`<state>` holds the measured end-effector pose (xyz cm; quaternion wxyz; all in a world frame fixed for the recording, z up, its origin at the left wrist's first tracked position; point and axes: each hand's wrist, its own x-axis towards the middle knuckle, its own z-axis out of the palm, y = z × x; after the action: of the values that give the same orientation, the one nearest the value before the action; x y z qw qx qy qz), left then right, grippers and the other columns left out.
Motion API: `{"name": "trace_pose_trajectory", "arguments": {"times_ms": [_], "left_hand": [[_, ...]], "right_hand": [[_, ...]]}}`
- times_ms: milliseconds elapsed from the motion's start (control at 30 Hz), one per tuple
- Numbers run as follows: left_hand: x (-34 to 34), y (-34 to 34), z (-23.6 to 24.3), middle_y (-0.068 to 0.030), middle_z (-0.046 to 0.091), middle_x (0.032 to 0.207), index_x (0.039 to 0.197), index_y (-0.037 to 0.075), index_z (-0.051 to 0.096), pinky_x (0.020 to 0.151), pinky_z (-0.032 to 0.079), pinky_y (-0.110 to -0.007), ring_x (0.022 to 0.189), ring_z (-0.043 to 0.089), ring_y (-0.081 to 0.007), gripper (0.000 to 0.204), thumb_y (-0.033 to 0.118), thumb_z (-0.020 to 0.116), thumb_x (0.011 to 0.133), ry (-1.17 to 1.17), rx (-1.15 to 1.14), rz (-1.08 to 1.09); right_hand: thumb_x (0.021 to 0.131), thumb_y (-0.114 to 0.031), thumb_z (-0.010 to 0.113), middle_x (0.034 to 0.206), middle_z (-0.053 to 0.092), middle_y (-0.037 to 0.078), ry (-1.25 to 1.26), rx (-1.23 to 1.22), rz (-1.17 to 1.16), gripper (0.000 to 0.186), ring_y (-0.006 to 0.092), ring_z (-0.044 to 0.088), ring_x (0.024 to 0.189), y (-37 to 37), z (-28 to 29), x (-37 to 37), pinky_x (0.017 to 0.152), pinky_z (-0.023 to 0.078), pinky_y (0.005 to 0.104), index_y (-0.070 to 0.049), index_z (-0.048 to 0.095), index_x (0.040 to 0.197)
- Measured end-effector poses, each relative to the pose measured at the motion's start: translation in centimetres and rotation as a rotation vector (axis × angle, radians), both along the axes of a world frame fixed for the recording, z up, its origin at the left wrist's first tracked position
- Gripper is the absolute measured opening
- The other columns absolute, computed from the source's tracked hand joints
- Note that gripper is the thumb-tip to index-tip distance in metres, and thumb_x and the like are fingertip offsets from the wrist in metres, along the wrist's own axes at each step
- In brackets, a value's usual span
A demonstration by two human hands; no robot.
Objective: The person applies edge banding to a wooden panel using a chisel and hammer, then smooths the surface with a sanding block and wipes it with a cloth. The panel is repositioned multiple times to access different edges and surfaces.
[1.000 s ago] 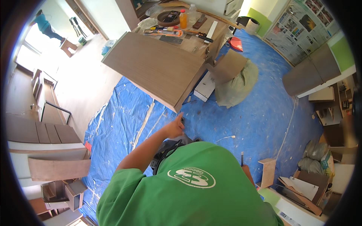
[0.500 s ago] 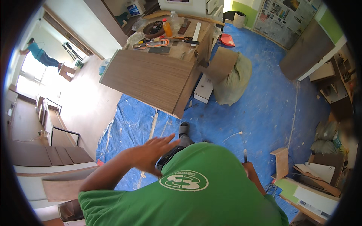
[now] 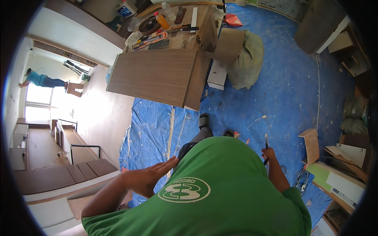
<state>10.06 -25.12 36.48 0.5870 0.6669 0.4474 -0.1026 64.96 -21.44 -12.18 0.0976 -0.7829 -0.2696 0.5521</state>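
Note:
My left hand (image 3: 151, 177) is open beside my green shirt (image 3: 232, 179), fingers extended toward the dark waistband at my left side. My right hand (image 3: 268, 154) is closed round a slim dark tool (image 3: 266, 139) with a pale upper part, held upright low at my right above the blue sheeting (image 3: 283, 102). In front of me stands a wooden workbench with a wide brown panel (image 3: 151, 72) along its near side. Tools (image 3: 153, 39), an orange bottle (image 3: 161, 21) and a white strip lie or stand on top.
A greenish sack (image 3: 248, 67), cardboard (image 3: 226, 43) and a white box (image 3: 216, 74) sit right of the bench. Wooden offcuts (image 3: 309, 145) and panels lie at the right. At the far left, a person (image 3: 47, 80) in blue is up on a stool (image 3: 74, 88).
My left hand has drawn back from near the bench corner to my side, its fingers spreading. The right hand with the tool has come into view. The bench appears higher in the picture.

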Motion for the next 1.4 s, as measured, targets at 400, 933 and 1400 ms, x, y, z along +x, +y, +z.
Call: {"name": "trace_pose_trajectory", "arguments": {"times_ms": [400,933,1400], "left_hand": [[1.2,1.5,1.0,-0.0269,0.017,0.168,0.166,0.007,0.006,0.124,0.029,-0.049,0.152,0.031,-0.0431,0.125,0.018,0.09,0.074,0.012,0.133,0.033],[-2.2,10.1,-30.9,-0.0138,0.04,0.161,0.156,-0.002,0.036,0.106,0.048,-0.044,0.131,0.057,-0.0266,0.067,0.007,0.062,0.094,-0.41,-0.172,1.587],[-1.8,12.8,-30.8,-0.0177,0.038,0.157,0.155,-0.008,0.029,0.107,0.046,-0.048,0.132,0.056,-0.0328,0.072,0.01,0.066,0.095,-0.689,-0.353,1.764]], "right_hand": [[0.095,-0.022,0.063,0.065,0.059,0.011,0.009,-0.139,0.029,0.019,0.0184,0.049,0.045,-0.6,1.7,-0.5,0.039,0.036,0.036,-0.004,0.063,0.099],[0.096,-0.022,0.065,0.064,0.057,0.008,-0.035,-0.11,0.022,0.017,0.0159,0.047,0.046,-0.1,4.6,2.3,0.04,0.034,0.0335,-0.007,0.058,0.094],[0.098,-0.022,0.063,0.067,0.057,0.008,-0.109,-0.2,0.093,0.017,0.015,0.046,0.047,9.4,9.4,-2.7,0.04,0.034,0.033,-0.006,0.06,0.1]]}}
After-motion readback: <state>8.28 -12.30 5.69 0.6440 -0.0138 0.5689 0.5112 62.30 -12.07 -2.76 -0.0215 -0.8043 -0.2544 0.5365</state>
